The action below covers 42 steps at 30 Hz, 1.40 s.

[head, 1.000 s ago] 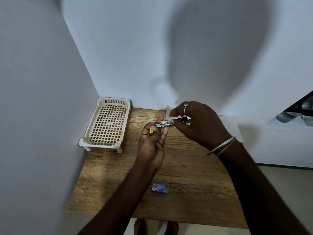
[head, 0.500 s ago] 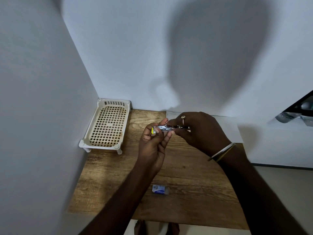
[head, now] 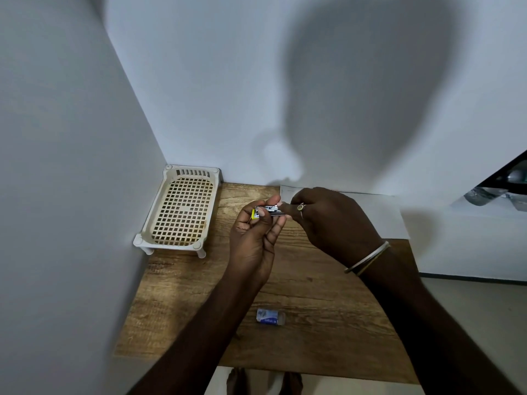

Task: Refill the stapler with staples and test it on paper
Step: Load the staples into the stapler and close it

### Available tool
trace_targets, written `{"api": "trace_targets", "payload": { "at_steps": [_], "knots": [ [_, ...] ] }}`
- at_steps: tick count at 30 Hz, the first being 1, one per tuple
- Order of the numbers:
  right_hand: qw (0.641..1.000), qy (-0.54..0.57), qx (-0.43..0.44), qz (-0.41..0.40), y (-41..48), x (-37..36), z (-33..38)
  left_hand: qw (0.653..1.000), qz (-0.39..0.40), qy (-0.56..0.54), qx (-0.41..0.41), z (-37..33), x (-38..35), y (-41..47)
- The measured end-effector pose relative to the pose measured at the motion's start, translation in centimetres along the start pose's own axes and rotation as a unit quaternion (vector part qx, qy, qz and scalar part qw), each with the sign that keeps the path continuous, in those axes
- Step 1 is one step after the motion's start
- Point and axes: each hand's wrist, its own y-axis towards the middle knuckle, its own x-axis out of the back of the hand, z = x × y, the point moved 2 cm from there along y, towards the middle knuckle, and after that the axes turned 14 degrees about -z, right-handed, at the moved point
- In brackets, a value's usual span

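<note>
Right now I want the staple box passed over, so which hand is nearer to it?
Left. The left hand is up the table from the staple box; the right hand is farther, up and right.

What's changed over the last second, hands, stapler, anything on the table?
The right hand dropped slightly and closed in on the stapler, its fingertips now at the metal end. The left hand kept its grip on the yellow end throughout. The staple box, basket and paper stayed put.
</note>
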Motion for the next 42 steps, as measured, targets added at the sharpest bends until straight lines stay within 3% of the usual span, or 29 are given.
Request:
{"api": "trace_targets", "payload": {
  "at_steps": [8,12,14,16,18,19,20,22,26,29,33,37,42],
  "knots": [
    [0.999,0.018,-0.019,-0.017,-0.8,0.1,-1.3,1.000,-0.007,0.024,-0.013,-0.1,-0.4,-0.1],
    [0.973,0.063,-0.184,-0.126,-2.4,1.8,-4.8,1.000,-0.006,0.005,-0.019,-1.2,-0.7,0.1],
    [0.910,0.159,-0.340,-0.174,-3.9,1.9,-6.0,1.000,-0.010,-0.003,-0.023,-1.6,-0.8,0.1],
    [0.791,0.320,-0.492,-0.172,-4.9,1.1,-5.9,0.999,-0.017,-0.010,-0.026,-1.9,-1.0,0.1],
    [0.645,0.489,-0.562,-0.171,-5.5,-0.2,-5.0,0.999,-0.022,-0.011,-0.025,-2.0,-1.4,-0.1],
    [0.593,0.541,-0.569,-0.180,-5.6,-0.6,-4.5,0.999,-0.023,-0.010,-0.024,-1.9,-1.5,-0.1],
    [0.570,0.564,-0.566,-0.194,-5.6,-0.8,-4.1,0.999,-0.024,-0.007,-0.023,-1.8,-1.7,-0.2],
    [0.586,0.553,-0.545,-0.231,-5.2,-0.7,-3.7,1.000,-0.020,0.006,-0.024,-1.6,-2.0,-0.4],
    [0.684,0.485,-0.475,-0.267,-2.9,0.7,-4.1,0.997,-0.002,0.056,-0.059,-1.5,-2.5,-0.6],
    [0.784,0.426,-0.391,-0.228,-0.6,1.8,-3.8,0.995,0.013,0.072,-0.074,-1.4,-2.8,-0.8],
    [0.852,0.382,-0.315,-0.170,1.5,1.7,-2.0,0.997,0.014,0.053,-0.056,-0.8,-3.5,-1.0],
    [0.951,0.210,-0.192,-0.122,1.3,0.9,-0.8,0.999,-0.015,0.020,-0.032,-0.3,-4.1,-1.1],
    [0.977,0.153,-0.141,-0.044,0.0,0.9,-0.9,0.999,-0.033,0.027,-0.020,-0.5,-3.9,-1.3]
  ]
}}
